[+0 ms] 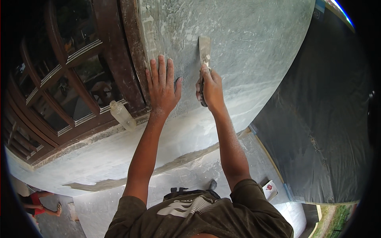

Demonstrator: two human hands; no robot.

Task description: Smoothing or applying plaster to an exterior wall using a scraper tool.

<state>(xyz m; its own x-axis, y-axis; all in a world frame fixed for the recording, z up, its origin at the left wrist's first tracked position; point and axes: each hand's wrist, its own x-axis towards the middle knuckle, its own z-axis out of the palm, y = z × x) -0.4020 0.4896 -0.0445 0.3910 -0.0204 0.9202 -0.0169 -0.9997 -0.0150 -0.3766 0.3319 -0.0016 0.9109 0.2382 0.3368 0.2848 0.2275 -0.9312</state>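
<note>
My right hand is wrapped round the dark handle of a putty knife, whose whitish, crusted blade points up against the grey wall. To its left, my left hand lies flat on the same wall with its fingers stretched out, close to the brown window frame. It holds nothing. Pale dust covers both hands and forearms. The wall is patchy, with light scrapes and smears around the blade.
A clear plastic bottle stands on the sill left of my left forearm. Dark plastic sheeting hangs at the right. On the floor lies a white bag or packet. Another person in red is partly visible at lower left.
</note>
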